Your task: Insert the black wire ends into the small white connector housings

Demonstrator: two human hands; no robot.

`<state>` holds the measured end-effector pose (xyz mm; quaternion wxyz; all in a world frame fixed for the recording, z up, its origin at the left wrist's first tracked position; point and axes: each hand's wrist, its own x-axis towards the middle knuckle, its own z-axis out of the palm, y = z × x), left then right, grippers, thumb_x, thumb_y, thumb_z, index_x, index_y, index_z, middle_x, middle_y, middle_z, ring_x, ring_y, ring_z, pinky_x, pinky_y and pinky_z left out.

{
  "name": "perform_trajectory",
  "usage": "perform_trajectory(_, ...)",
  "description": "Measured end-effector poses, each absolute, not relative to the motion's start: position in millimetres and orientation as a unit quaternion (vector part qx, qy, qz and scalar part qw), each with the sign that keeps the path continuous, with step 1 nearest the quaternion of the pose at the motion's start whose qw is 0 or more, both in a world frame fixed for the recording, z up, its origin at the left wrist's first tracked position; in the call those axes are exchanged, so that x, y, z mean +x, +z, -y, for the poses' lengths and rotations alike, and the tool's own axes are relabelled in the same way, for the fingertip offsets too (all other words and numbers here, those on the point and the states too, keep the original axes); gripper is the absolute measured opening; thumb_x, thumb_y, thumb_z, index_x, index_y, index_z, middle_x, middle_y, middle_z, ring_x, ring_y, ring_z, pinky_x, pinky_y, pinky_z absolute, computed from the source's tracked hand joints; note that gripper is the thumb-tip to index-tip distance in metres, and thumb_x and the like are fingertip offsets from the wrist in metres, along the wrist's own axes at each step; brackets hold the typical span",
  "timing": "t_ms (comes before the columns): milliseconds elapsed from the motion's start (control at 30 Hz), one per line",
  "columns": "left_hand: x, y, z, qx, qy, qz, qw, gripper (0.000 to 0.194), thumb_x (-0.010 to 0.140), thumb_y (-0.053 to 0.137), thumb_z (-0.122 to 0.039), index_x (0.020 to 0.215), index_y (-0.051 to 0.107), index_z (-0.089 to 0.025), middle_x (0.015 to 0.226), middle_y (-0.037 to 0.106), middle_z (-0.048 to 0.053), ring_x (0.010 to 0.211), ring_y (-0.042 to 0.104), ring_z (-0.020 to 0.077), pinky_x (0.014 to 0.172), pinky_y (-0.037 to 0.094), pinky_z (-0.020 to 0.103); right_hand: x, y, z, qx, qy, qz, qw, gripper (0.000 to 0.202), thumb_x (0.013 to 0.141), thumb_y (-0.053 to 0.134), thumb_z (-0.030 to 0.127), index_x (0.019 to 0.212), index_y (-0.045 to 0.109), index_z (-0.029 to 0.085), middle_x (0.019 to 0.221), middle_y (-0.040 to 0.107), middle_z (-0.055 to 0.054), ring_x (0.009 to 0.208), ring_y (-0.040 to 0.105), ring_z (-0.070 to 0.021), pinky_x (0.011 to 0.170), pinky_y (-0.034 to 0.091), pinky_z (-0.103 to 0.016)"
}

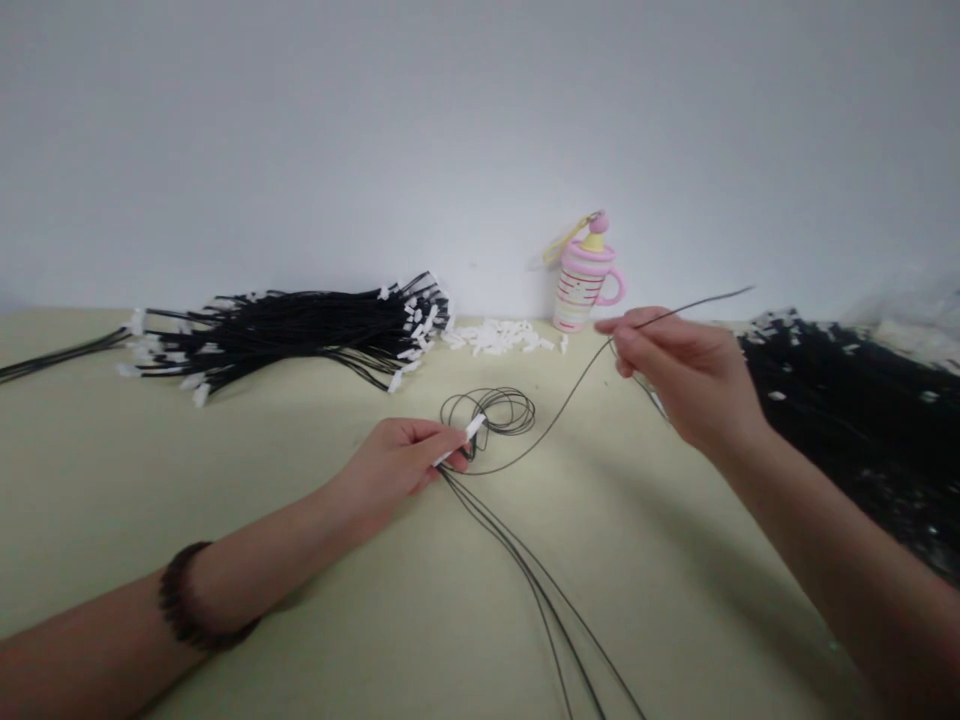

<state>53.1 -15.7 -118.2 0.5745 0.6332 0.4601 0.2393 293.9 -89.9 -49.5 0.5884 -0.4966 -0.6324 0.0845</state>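
While the left hand [409, 460] is pinching a white piece [475, 426] near the centre, its fingers nearly closed, the right hand [679, 370] is holding a wire [559, 414] right of centre between closed thumb and forefinger. Being thin, the wire is looking light, springy and easily kinked; the white piece is probably offering the surer grip. The left fingers are partly hiding it, the coil [517, 432] is overlapping itself, and the strands [534, 577] are running off the bottom edge

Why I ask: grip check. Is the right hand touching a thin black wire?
Touching: the head view shows the right hand pinching the wire between fingertips.
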Motion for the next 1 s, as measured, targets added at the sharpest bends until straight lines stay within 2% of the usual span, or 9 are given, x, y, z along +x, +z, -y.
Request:
perform_trajectory(67,53,-117,15,0.626,0.244,-0.46,0.58,0.029,0.067,0.06,-0.044,0.072,0.068,-0.016,0.067,0.063,0.002,0.05,0.039,0.0078,0.044,0.025,0.019,284,-63,88,-0.528,-0.002,0.683,0.504,0.011,0.076,0.059,0.024,0.073,0.067,0.017,0.074,0.058,-0.004,0.068,0.054,-0.0124,0.059,0.042,-0.024)
perform_trajectory(167,54,-117,14,0.609,0.257,-0.46,0.593,0.027,0.067,0.062,-0.042,0.071,0.068,-0.016,0.066,0.063,0.002,0.051,0.041,0.008,0.044,0.025,0.019,263,-90,87,-0.555,0.034,0.714,0.426,0.021,0.078,0.056,0.022,0.096,0.065,0.016,0.066,0.057,-0.002,0.055,0.05,-0.0095,0.053,0.039,-0.022)
perform_trajectory(267,55,-117,13,0.586,0.275,-0.45,0.615,0.024,0.067,0.062,-0.039,0.07,0.068,-0.017,0.067,0.063,0.002,0.056,0.045,0.0084,0.046,0.028,0.018,242,-116,90,-0.538,0.098,0.735,0.401,0.017,0.08,0.051,0.021,0.084,0.066,0.015,0.063,0.058,-0.001,0.055,0.05,-0.0086,0.052,0.037,-0.019)
perform_trajectory(367,54,-118,12,0.566,0.291,-0.434,0.637,0.02,0.068,0.062,-0.036,0.071,0.068,-0.016,0.066,0.063,0.001,0.059,0.047,0.0078,0.048,0.03,0.016,229,-130,95,-0.552,0.126,0.715,0.411,0.017,0.076,0.049,0.015,0.066,0.062,0.013,0.055,0.053,0.001,0.05,0.046,-0.007,0.047,0.033,-0.017)
perform_trajectory(467,54,-117,10,0.56,0.286,-0.428,0.65,0.021,0.069,0.062,-0.036,0.07,0.068,-0.016,0.063,0.061,0.0,0.046,0.036,0.0042,0.039,0.021,0.017,226,-133,98,-0.573,0.137,0.685,0.429,0.013,0.07,0.05,0.011,0.059,0.057,0.013,0.05,0.049,0.003,0.046,0.042,-0.0056,0.044,0.031,-0.015)
perform_trajectory(533,54,-117,10,0.557,0.285,-0.426,0.654,0.022,0.069,0.062,-0.036,0.07,0.068,-0.015,0.062,0.06,-0.001,0.044,0.031,0.0035,0.038,0.017,0.017,226,-132,98,-0.568,0.136,0.689,0.428,0.013,0.069,0.049,0.01,0.058,0.056,0.013,0.05,0.049,0.003,0.046,0.043,-0.0054,0.045,0.031,-0.015)
perform_trajectory(667,54,-117,9,0.548,0.293,-0.43,0.655,0.021,0.069,0.063,-0.035,0.071,0.068,-0.015,0.064,0.059,0.0,0.047,0.034,0.0036,0.039,0.02,0.016,227,-131,98,-0.556,0.127,0.7,0.431,0.012,0.067,0.049,0.008,0.058,0.055,0.013,0.051,0.049,0.003,0.047,0.042,-0.0052,0.046,0.031,-0.015)
perform_trajectory(833,53,-118,8,0.545,0.293,-0.439,0.652,0.02,0.07,0.062,-0.034,0.073,0.067,-0.015,0.062,0.058,-0.001,0.042,0.029,0.0024,0.038,0.018,0.017,228,-132,98,-0.56,0.13,0.694,0.433,0.012,0.067,0.049,0.009,0.057,0.054,0.013,0.05,0.048,0.003,0.047,0.042,-0.0054,0.045,0.031,-0.015)
perform_trajectory(1000,53,-117,10,0.564,0.296,-0.44,0.632,0.022,0.069,0.061,-0.036,0.074,0.068,-0.015,0.064,0.06,0.0,0.047,0.036,0.0051,0.041,0.023,0.019,228,-131,98,-0.558,0.137,0.697,0.43,0.013,0.068,0.049,0.01,0.057,0.053,0.014,0.05,0.047,0.003,0.047,0.041,-0.006,0.045,0.031,-0.016)
